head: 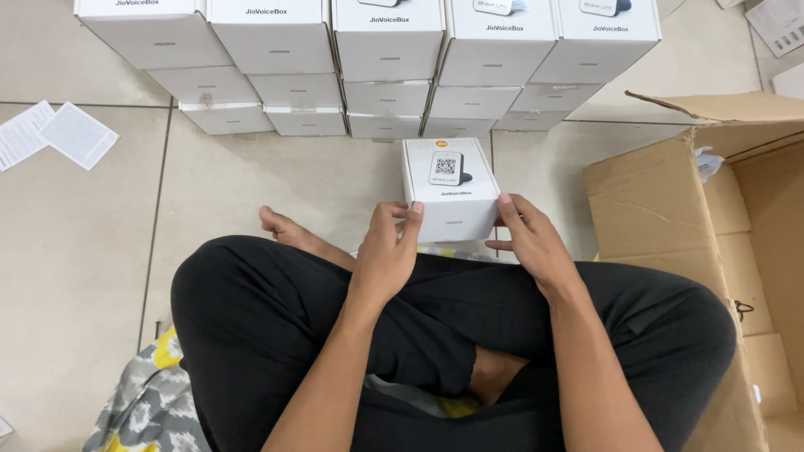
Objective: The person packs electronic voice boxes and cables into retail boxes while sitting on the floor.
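Left hand (pixel 387 251) and right hand (pixel 529 238) are both clamped on the small white box (pixel 450 188), one on each side, fingertips on its near edge, holding it just above the crossed legs (pixel 435 335) and in front of the stacked white boxes (pixel 368 67) on the tiled floor (pixel 84 251). My read: keep the grip even, box level, edges squared to the stack. Open cardboard carton (pixel 695 218) sits to the right.
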